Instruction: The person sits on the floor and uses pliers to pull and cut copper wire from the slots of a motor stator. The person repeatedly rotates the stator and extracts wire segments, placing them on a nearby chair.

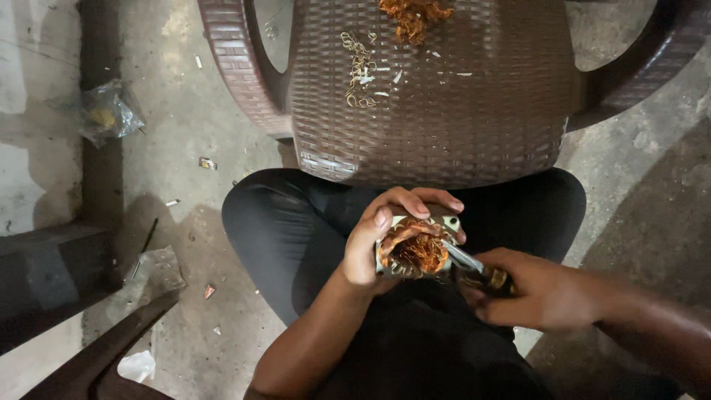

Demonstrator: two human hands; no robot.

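Left hand [385, 233] was wrapped around a small motor stator [416, 248] at centre frame, just below the chair's front edge, held over the lap. Thumb sat on the near left side, fingers [437, 198] curled over the top and far edge. The stator showed a pale metal core with copper windings [421, 252] bunched and frayed on the face turned up to the camera.

Right hand [544, 292] came in from lower right, clenched around the handle of a metal tool [466, 259]. Tool looked like a screwdriver or pick, couldn't tell which. Its shaft ran up-left, tip against the right side of the windings.

Both hands sat above dark trousers [296, 222], knees spread to either side of the frame's middle.

A brown woven plastic chair [444, 111] filled the top centre. On its seat: a clump of pulled copper wire [412, 15] at the top edge, and a loose scatter of small pale metal rings and bits [359, 67] to the left of it, well apart from the hands.

Bare concrete floor [185, 133] at left, with a crumpled clear plastic bag [107, 111] in the upper left and a flat clear plastic sheet [155, 270] in the lower left, small debris between them.
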